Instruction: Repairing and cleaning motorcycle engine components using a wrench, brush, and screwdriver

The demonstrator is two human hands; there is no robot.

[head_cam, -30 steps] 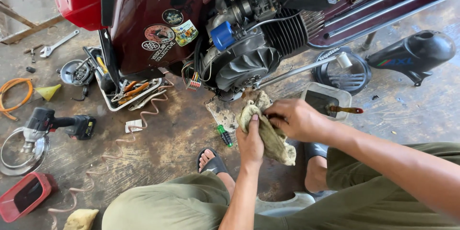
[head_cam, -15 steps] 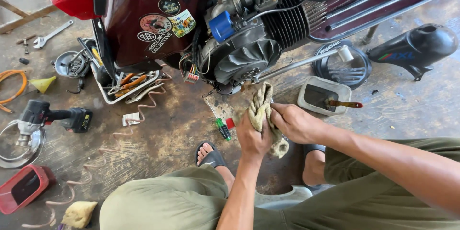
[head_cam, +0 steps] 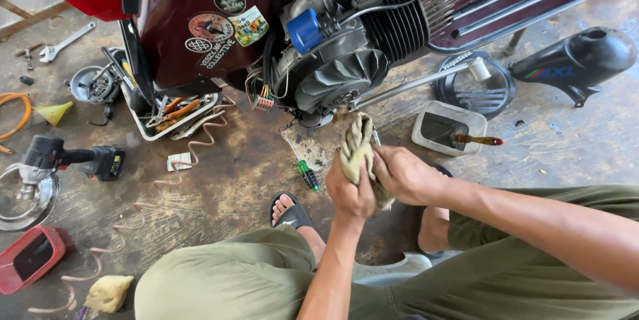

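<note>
Both hands, left [head_cam: 351, 195] and right [head_cam: 407, 175], clench a rag [head_cam: 357, 150] below the engine [head_cam: 346, 73]. A tray [head_cam: 426, 139] holds dark liquid and a brush [head_cam: 478, 139]; a basket [head_cam: 143, 130] holds tools.

- One view only, from a camera worn on the person's head, so no second view shares the scene.
- It looks steeply down and slightly forward over the person's own bent knees to the concrete floor [head_cam: 219, 180].
- It sits close: the left hand [head_cam: 349, 193] and right hand [head_cam: 406, 175] fill the lower middle, with forearms running off the bottom and right edges.
- Ahead, across the top of the frame, stands the scooter engine [head_cam: 346, 60]; its bodywork is cut off by the upper edge.
- The floor stretches leftward, reaching a cordless power tool [head_cam: 70, 158] near the left edge.
</note>
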